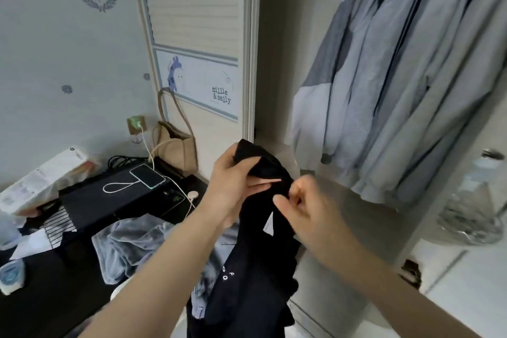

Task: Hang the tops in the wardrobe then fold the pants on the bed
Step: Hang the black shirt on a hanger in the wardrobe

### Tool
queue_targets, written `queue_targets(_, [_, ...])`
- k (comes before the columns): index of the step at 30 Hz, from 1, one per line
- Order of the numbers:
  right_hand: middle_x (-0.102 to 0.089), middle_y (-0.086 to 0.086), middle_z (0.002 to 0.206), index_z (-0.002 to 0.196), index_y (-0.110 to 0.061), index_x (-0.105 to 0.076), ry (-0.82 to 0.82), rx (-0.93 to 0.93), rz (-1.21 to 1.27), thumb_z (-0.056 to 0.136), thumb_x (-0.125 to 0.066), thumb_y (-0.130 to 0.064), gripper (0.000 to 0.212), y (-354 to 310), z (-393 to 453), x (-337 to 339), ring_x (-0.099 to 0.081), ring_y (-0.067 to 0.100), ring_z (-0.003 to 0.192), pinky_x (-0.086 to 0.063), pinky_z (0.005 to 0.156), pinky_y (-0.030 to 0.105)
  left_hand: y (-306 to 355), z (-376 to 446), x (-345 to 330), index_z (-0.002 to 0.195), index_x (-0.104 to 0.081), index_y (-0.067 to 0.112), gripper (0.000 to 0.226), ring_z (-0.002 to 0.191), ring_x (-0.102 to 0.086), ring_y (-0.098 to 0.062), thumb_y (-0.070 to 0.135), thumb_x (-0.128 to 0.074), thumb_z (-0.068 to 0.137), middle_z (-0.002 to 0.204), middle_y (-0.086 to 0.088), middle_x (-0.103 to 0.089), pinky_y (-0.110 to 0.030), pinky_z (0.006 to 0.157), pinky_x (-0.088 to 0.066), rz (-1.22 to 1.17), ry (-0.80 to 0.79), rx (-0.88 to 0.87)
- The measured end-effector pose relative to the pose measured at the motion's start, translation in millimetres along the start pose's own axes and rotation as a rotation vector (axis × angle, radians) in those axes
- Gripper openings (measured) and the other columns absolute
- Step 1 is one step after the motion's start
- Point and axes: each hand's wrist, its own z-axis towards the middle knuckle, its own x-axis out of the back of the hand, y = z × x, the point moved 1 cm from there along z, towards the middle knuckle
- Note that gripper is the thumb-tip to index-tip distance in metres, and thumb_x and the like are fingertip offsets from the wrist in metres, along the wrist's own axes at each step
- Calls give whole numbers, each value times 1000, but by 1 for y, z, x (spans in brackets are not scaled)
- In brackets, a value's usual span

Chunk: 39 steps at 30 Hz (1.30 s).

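A black top (252, 277) with small white letters hangs from both my hands in front of the open wardrobe (277, 68). My left hand (233, 186) grips its upper end, bunched near the collar. My right hand (301, 208) pinches the fabric just beside it, close to a white label. A pale pink piece, perhaps a hanger, shows between my hands. Inside the wardrobe hang several grey and light blue tops (397, 85). Grey-blue pants (131, 244) lie crumpled below my left arm.
A dark side table (90, 208) at the left carries a phone (147, 175) on a charging cable, a box and papers. A beige bag (175, 145) leans against the sliding wardrobe door (197, 35). A clear plastic container (474, 208) stands at the right.
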Motion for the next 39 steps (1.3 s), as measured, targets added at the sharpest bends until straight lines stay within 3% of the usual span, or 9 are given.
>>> queue_targets(6, [-53, -13, 79, 88, -29, -39, 66, -259, -163, 84, -58, -56, 34, 41, 22, -20, -54, -1, 68, -36, 53, 13, 20, 34, -29, 96, -62, 7, 7, 84, -72, -42, 6, -55, 94, 87, -20, -73, -49, 84, -58, -98, -83, -14])
queue_targets(13, [-42, -8, 60, 74, -16, -41, 215, -82, 23, 97, -49, -22, 25, 56, 68, 27, -41, 2, 52, -34, 51, 16, 14, 77, -19, 94, -57, 15, 22, 90, -69, -30, -2, -66, 83, 89, -10, -67, -44, 85, -58, -132, 74, -4])
queue_targets(17, [-62, -13, 78, 92, -22, -59, 190, 118, 73, 95, -50, -14, 12, 31, 106, 53, -59, 1, 76, -44, 68, 15, -3, 95, -27, 101, -63, 30, 46, 85, -62, -12, 0, -74, 68, 103, 2, -57, -27, 78, -52, 308, -14, -98])
queue_targets(20, [-67, -9, 85, 97, -16, -66, 169, 225, 13, 91, -53, -3, 19, 23, 136, 71, -60, -1, 82, -42, 71, 5, -9, 115, -49, 88, -69, 38, 35, 84, -56, 1, 11, -83, 70, 102, 14, -56, -9, 75, -42, 752, -129, -314])
queue_targets(22, [-67, -8, 84, 96, -13, -67, 178, 299, -55, 87, -56, -1, 19, 23, 154, 83, -59, -1, 81, -38, 70, 2, -10, 133, -62, 80, -67, 33, 19, 80, -56, -2, 21, -81, 75, 95, 5, -58, -13, 74, -42, 833, -104, -385])
queue_targets(25, [-67, -3, 87, 97, -10, -69, 186, 370, -170, 85, -61, -4, 16, 32, 180, 101, -57, 3, 79, -39, 73, 4, -9, 159, -78, 75, -62, 18, 16, 71, -62, -14, 24, -71, 86, 74, -1, -66, -29, 68, -46, 914, -70, -408])
queue_targets(28, [-63, -4, 86, 94, -15, -68, 231, 351, -277, 88, -65, -18, 7, 45, 201, 115, -59, 14, 81, -48, 74, 28, 0, 174, -85, 78, -58, 1, 24, 69, -59, -30, 19, -62, 94, 69, -14, -60, -40, 69, -48, 769, -50, -271])
queue_targets(35, [-57, -5, 89, 93, -22, -52, 207, 242, -717, 92, -52, -49, 27, 94, 219, 111, -62, 23, 81, -42, 61, 33, 33, 200, -86, 81, -59, 9, 15, 69, -53, -19, 15, -57, 95, 73, -9, -52, -34, 70, -39, 319, 9, -22])
queue_targets(39, [-58, -4, 106, 109, -26, -49, 288, 52, -676, 91, -55, -45, 28, 115, 230, 114, -65, 29, 91, -47, 68, 36, 48, 225, -71, 73, -63, 9, 17, 68, -62, -18, 21, -72, 83, 67, -4, -64, -31, 68, -47, 807, 46, -210])
